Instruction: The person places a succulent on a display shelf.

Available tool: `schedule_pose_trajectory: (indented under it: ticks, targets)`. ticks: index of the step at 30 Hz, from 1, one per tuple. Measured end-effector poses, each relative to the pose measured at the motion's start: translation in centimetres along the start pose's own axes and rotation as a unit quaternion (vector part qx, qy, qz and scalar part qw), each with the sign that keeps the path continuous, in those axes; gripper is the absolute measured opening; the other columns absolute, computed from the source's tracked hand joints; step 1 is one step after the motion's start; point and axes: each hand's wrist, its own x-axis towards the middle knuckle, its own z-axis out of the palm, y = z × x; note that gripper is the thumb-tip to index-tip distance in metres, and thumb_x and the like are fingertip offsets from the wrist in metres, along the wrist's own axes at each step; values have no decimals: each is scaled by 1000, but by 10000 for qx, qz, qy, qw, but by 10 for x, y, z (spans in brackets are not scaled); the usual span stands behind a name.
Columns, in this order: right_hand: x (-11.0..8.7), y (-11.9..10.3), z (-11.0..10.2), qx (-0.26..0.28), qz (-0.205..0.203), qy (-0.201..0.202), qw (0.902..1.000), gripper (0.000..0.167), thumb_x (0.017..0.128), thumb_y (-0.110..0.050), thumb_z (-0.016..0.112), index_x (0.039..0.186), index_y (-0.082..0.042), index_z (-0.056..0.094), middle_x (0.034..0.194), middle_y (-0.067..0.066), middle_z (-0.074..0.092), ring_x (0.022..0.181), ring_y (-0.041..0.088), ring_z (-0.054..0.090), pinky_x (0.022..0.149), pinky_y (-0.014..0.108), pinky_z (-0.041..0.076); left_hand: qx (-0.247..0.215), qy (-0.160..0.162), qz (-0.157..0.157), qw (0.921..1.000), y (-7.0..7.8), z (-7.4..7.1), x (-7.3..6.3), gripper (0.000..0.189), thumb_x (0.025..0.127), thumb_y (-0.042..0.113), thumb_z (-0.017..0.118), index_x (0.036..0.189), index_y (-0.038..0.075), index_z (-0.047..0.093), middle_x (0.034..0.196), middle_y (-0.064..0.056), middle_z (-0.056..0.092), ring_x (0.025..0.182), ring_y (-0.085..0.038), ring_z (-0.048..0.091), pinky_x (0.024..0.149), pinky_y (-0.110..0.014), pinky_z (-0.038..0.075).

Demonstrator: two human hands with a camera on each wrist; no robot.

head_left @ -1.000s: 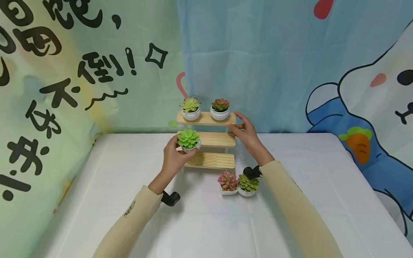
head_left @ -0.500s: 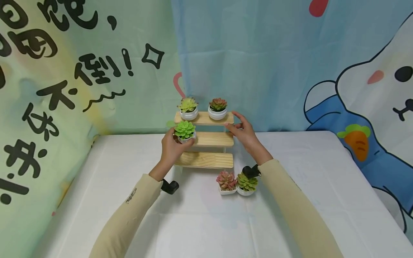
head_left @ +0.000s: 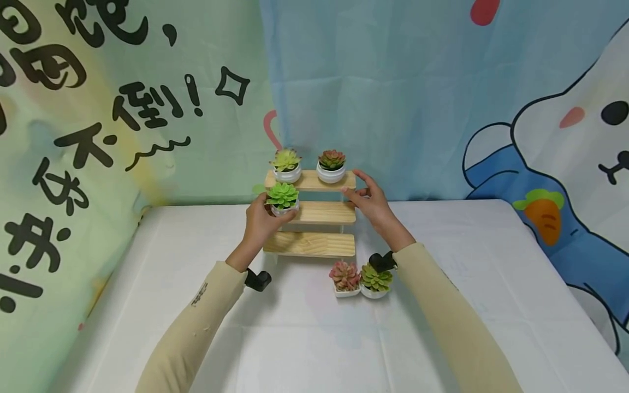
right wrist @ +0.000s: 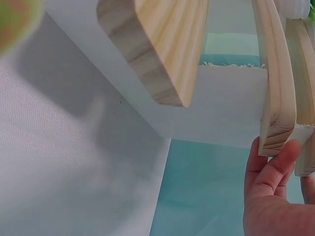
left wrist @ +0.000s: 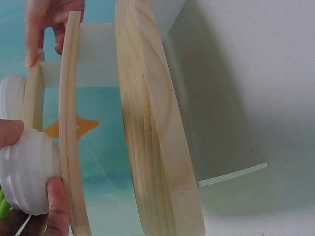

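Your left hand (head_left: 260, 218) pinches the bright-green succulent (head_left: 282, 195) by its pot (left wrist: 28, 169), at the middle shelf's (head_left: 325, 213) left end; seating is unclear. Your right hand (head_left: 371, 201) grips the stand's (head_left: 309, 244) right end, presumably bracing it.

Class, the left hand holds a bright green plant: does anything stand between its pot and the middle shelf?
Nothing visible blocks it. The white pot is against or just above the middle shelf; I cannot tell which. Only a fingertip of the left hand lies close beside its base.
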Motion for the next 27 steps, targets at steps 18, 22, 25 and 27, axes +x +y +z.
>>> schedule_pose_trajectory:
  ticks: [18, 22, 25, 27]
  targets:
    - [-9, -9, -3, 129, 153, 10, 9998, 67, 100, -22, 56, 157, -18, 20, 90, 7, 40, 80, 15, 54, 99, 44, 40, -257, 22, -64, 9996, -2, 7, 2, 67, 78, 17, 82, 132, -7, 49, 124, -25, 57, 107, -37, 61, 88, -45, 53]
    - [-7, -8, -1, 197, 212, 18, 9996, 68, 99, -22, 57, 157, -19, 21, 91, 7, 40, 81, 15, 54, 103, 46, 39, -636, 299, -103, 9975, -3, 8, -4, 83, 76, 18, 84, 141, -6, 39, 134, -26, 46, 112, -38, 55, 92, -46, 50]
    - [-4, -5, -1, 127, 190, 20, 9997, 69, 99, -27, 59, 157, -23, 21, 92, 6, 40, 81, 14, 54, 104, 48, 38, -748, 510, -130, 9958, -3, 8, -11, 89, 75, 21, 85, 144, -4, 35, 137, -25, 40, 114, -38, 51, 94, -47, 48]
    - [-3, -4, -1, 66, 145, 19, 9999, 69, 98, -29, 59, 157, -24, 21, 93, 6, 40, 83, 14, 55, 105, 49, 38, -790, 615, -136, 9949, -3, 8, -15, 92, 75, 22, 85, 146, -4, 32, 137, -25, 39, 115, -39, 49, 95, -48, 46]
